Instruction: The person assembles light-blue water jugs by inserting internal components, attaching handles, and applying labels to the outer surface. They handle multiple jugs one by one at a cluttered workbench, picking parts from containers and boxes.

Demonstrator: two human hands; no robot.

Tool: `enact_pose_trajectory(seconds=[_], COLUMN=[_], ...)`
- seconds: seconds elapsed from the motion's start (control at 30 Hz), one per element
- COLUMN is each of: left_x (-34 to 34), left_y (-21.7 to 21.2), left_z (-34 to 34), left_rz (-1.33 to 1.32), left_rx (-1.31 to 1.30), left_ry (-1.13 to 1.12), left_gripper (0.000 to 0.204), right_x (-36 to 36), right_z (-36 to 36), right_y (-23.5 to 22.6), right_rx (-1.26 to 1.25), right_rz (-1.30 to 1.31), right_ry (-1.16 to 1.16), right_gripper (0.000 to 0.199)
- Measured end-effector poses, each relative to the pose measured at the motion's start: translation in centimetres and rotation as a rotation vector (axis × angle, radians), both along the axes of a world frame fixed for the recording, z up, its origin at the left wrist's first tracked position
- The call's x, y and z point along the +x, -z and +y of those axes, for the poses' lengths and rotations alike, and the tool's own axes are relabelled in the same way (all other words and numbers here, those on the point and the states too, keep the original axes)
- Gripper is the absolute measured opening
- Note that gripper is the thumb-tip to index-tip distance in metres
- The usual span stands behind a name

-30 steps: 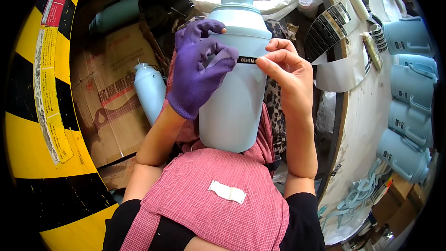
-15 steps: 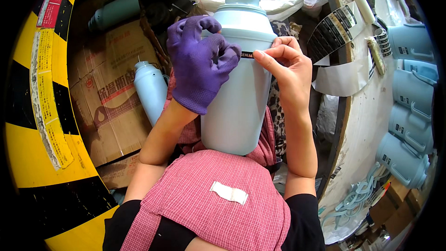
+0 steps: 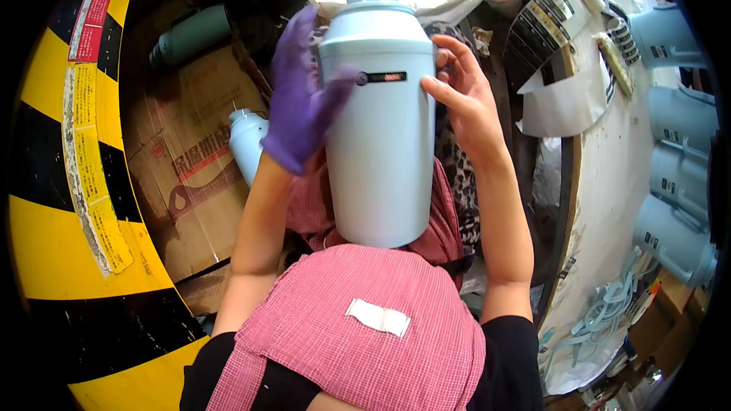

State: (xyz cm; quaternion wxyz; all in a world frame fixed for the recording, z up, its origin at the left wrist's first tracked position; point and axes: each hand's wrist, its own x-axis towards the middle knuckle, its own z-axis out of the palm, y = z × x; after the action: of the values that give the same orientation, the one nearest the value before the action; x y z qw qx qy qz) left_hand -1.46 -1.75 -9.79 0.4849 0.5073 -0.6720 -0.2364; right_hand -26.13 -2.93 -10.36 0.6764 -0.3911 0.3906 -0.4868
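- I am watching a large pale-blue flask body being held upright in front of the person's chest, its lower end resting against the pink checked apron; I judge that the lap is taking the weight so both hands are free to steady and turn it.
- The small dark oval label on the flask's shoulder is facing the camera, which I read as the reason for holding it high and square to the view.
- The left hand, in a purple glove, is lying along the flask's left flank, fingers spread and pointing up, thumb crossing the front toward the label; it is pressing flat, not wrapped round.
- The right hand, bare, is cupping the right shoulder of the flask, fingers loosely curled behind the edge, thumb near the label's end. Both forearms are rising steeply from the lower edge, elbows tucked in.
- A smaller pale-blue bottle is lying on the cardboard box to the left; more pale-blue flask bodies are lined up at the right on the round white table.
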Motion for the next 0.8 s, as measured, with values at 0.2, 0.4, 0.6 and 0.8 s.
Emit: enact_pose_trajectory(seconds=[0.2, 0.4, 0.6, 0.8], left_x=[2.5, 7.2, 3.4, 3.4], left_y=[-0.4, -0.5, 0.7, 1.0], left_z=[0.2, 8.6, 12.6, -8.7], left_rz=[-0.174, 0.003, -0.218, -0.094], left_rx=[0.039, 0.146, -0.051, -0.036], left_ry=[0.305, 0.313, 0.185, 0.236], left_gripper=[0.054, 0.043, 0.042, 0.05], right_x=[-1.7, -1.5, -4.5, -14.2], right_z=[3.9, 8.0, 6.6, 15.7], right_y=[1.6, 4.5, 2.2, 4.5], right_rx=[-0.206, -0.939, -0.572, -0.086], right_rz=[0.403, 1.763, 1.084, 0.886], right_ry=[0.126, -0.005, 0.628, 0.632], right_gripper=[0.041, 0.021, 0.011, 0.03])
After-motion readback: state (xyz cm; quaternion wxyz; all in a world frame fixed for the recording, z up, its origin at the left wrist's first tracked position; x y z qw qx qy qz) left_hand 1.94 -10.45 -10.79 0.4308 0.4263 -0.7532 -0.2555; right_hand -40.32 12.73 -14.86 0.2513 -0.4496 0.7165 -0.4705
